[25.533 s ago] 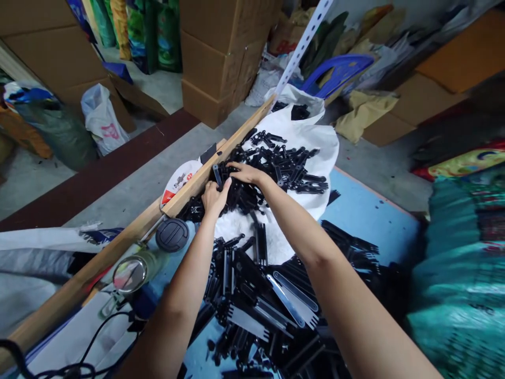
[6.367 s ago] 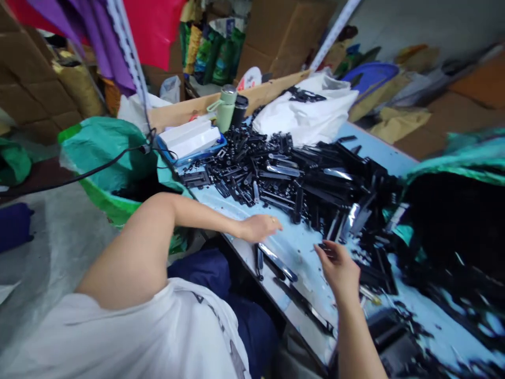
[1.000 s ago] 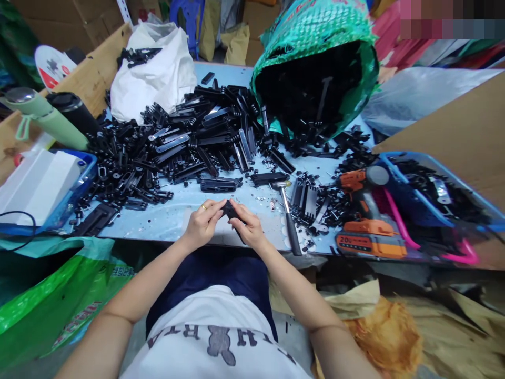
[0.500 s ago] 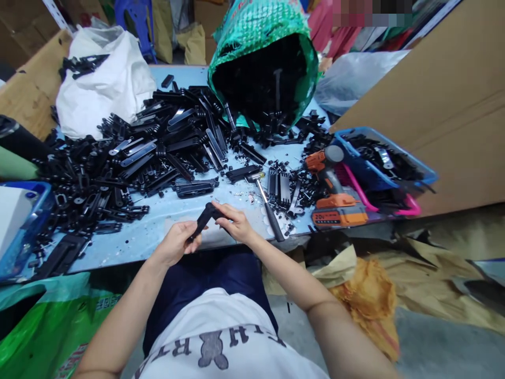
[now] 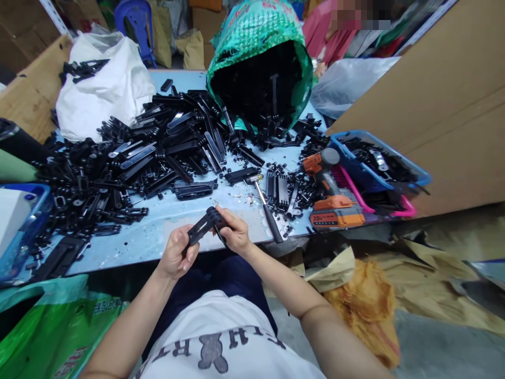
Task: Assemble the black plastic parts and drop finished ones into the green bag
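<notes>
A bent black bracket (image 5: 201,227) is held up at the near edge of the table (image 5: 138,236): the left hand (image 5: 178,251) pinches its lower end, the right hand (image 5: 234,230) pinches it near the bend. Beyond lies a heap of black parts (image 5: 179,142), with 1 hammer (image 5: 270,217) and 1 orange drill (image 5: 330,184) farther right.

Left fingers (image 5: 191,255) parted from right fingers (image 5: 232,219) (nearly touching earlier).
</notes>
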A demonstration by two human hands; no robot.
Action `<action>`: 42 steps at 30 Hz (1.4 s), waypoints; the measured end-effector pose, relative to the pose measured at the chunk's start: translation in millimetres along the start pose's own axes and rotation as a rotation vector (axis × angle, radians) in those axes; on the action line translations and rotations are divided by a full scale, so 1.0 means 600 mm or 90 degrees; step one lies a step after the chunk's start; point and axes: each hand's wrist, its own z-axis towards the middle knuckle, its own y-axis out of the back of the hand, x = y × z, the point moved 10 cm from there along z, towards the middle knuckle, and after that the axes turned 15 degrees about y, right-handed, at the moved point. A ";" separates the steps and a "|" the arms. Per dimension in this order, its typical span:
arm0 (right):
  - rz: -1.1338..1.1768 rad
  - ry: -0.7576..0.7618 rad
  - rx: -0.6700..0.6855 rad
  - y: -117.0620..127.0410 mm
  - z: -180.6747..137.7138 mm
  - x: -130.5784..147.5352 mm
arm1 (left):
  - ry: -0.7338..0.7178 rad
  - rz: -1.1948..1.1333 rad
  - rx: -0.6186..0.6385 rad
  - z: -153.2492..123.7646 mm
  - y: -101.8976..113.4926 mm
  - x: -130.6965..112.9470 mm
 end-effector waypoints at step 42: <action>-0.888 -0.087 0.795 0.353 -0.057 -0.171 | -0.212 1.331 -0.247 0.070 0.022 -0.002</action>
